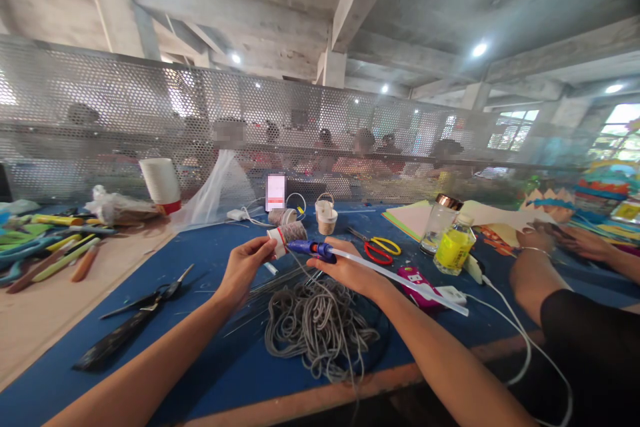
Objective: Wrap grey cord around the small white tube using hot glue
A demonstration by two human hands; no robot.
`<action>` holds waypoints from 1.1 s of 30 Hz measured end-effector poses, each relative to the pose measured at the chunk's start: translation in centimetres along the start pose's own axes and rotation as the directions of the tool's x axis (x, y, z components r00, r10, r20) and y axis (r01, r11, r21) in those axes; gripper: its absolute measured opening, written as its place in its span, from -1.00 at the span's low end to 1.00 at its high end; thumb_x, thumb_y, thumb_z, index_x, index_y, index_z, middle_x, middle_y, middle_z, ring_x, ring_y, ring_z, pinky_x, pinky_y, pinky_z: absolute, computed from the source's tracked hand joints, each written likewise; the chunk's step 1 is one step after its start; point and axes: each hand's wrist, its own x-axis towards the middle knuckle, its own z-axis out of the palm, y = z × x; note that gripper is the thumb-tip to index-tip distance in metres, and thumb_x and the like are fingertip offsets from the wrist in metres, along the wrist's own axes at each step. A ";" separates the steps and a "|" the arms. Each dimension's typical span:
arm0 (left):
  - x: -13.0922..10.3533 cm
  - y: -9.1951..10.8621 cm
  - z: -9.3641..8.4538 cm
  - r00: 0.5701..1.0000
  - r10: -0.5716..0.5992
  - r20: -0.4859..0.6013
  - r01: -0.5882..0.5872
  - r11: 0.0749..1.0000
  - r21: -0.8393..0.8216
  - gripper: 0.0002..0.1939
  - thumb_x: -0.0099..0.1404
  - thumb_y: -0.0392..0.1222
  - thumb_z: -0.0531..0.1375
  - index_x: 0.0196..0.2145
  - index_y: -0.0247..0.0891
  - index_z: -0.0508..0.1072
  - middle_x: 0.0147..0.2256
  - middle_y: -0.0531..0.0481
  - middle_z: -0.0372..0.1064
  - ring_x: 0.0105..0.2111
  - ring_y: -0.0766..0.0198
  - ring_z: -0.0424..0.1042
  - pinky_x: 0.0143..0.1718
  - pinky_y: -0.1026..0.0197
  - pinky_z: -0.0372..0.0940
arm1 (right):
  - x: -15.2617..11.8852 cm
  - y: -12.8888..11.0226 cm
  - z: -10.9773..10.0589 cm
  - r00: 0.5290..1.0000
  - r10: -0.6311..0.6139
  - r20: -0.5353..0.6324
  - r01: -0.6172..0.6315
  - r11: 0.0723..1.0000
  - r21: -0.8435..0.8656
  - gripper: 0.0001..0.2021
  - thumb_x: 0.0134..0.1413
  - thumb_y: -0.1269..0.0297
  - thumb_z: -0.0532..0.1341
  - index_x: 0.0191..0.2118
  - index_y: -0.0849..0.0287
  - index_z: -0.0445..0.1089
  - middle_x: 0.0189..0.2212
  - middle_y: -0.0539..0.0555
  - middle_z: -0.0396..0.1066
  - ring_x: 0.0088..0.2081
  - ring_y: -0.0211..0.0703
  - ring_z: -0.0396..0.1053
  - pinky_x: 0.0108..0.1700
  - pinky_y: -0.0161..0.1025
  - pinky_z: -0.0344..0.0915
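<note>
My left hand (249,265) grips the white end of a small paper cup (277,240) that lies sideways, its far part wrapped in grey cord. My right hand (345,268) is closed round a blue glue gun (314,249), whose nozzle points left at the cup. A long translucent glue stick (400,275) sticks out of the gun's back end. A strand of cord runs from near the cup down to a loose heap of grey cord (320,327) on the blue table, below my hands.
Black pliers (145,313) lie at left, red-and-yellow-handled scissors (377,248) at right. Behind stand a phone (276,192), a small cord-covered bucket (327,215) and stacked paper cups (159,180). Bottles (454,245) and white cables (520,327) lie rightward, near a co-worker's hands (537,238).
</note>
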 end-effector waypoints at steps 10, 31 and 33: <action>-0.1 0.0 -0.1 1.000 0.008 0.001 -0.008 1.000 -0.002 -0.69 0.08 -0.05 0.34 -0.25 -0.28 0.58 -0.38 -0.02 0.49 -0.39 0.27 0.36 -0.21 0.23 0.29 | -0.1 0.0 0.0 1.000 0.016 -0.003 -0.016 1.000 0.007 -0.64 0.08 -0.03 0.22 -0.48 0.18 0.28 -0.52 -0.08 0.20 -0.46 -0.34 0.16 -0.41 -0.37 0.02; -0.3 0.4 0.1 1.000 -0.014 0.005 0.014 1.000 0.016 -0.66 0.06 0.01 0.33 -0.25 -0.26 0.59 -0.40 -0.02 0.52 -0.40 0.26 0.40 -0.24 0.24 0.29 | -0.1 0.0 0.1 1.000 0.005 -0.015 -0.005 1.000 0.011 -0.69 0.09 0.03 0.23 -0.46 0.18 0.29 -0.50 -0.07 0.22 -0.45 -0.33 0.16 -0.40 -0.38 0.06; -0.3 0.5 0.1 1.000 -0.009 0.013 0.009 1.000 0.025 -0.66 0.07 0.01 0.33 -0.26 -0.27 0.59 -0.41 -0.02 0.51 -0.41 0.27 0.39 -0.25 0.24 0.28 | -0.1 0.1 0.3 1.000 0.006 -0.026 -0.005 1.000 0.028 -0.68 0.10 0.02 0.23 -0.47 0.18 0.28 -0.49 -0.07 0.22 -0.45 -0.33 0.17 -0.39 -0.38 0.07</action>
